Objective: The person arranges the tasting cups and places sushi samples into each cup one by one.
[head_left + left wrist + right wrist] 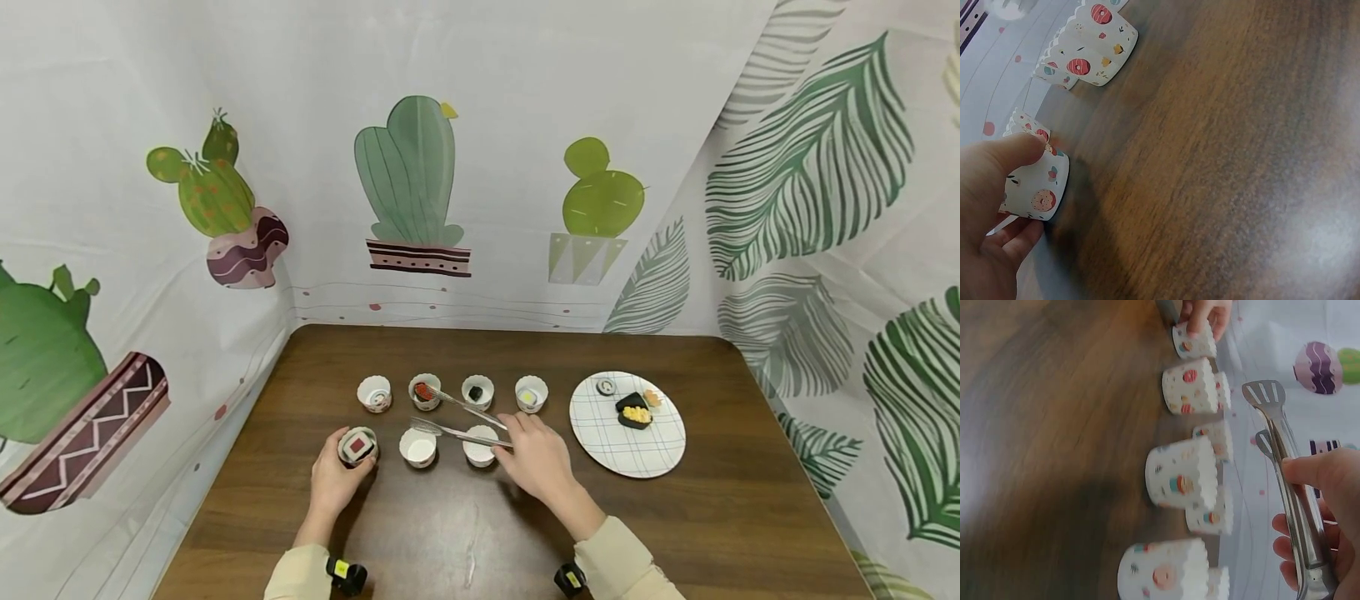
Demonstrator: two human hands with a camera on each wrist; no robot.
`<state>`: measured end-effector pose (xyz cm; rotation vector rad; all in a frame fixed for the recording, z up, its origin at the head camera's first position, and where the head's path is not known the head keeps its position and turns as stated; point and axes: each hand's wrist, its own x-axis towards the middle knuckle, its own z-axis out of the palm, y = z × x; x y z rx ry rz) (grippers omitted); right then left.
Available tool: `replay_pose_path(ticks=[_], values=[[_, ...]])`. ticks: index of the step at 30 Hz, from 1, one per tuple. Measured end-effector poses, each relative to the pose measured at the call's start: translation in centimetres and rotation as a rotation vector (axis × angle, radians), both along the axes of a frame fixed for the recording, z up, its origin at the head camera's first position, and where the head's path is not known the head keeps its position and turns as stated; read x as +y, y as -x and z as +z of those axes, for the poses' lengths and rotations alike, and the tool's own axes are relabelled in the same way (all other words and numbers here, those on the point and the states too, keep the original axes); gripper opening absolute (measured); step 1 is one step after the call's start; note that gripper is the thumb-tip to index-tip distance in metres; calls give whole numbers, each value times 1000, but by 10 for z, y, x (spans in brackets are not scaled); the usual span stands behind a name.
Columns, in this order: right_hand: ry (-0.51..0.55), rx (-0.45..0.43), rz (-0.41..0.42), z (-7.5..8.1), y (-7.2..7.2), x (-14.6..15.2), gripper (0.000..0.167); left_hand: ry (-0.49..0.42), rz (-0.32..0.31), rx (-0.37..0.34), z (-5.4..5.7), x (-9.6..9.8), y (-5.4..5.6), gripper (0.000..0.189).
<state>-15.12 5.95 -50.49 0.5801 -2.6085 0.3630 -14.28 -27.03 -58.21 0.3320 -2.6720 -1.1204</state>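
Observation:
At the left of the table my left hand (335, 475) grips a small patterned paper cup (1035, 181), thumb on one side and fingers on the other. In the cup sits a toy-like sushi roll (359, 443), white with a red square centre. My right hand (538, 457) holds metal tongs (1283, 428) with slotted ends, pinched between thumb and fingers. The two arms of the tongs stand apart above the middle cups in the head view, with nothing between their ends. Below them are two white front cups (417, 454) with no contents visible.
A back row of paper cups holds small pieces: a pale roll (378, 399), a red-topped piece (424, 391), a dark one (476, 392) and a yellow-centred one (528, 397). A round checked plate (600, 433) at the right carries several sushi pieces (635, 417).

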Motion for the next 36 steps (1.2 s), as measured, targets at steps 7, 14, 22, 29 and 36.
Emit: replay_pose_path(ticks=[7, 14, 22, 29, 36], values=[[11, -38, -56, -2, -5, 27, 46, 2, 8, 10, -1, 0, 1, 68], [36, -43, -95, -7, -10, 50, 43, 4, -6, 17, -1, -1, 1, 69], [66, 15, -142, -8, -16, 85, 46, 20, -21, 34, -2, -2, 1, 68], [64, 34, -209, -11, -24, 124, 47, 20, -30, 26, 0, -1, 1, 68], [73, -7, -281, -13, -35, 159, 46, 36, -28, 55, -1, -1, 2, 68]])
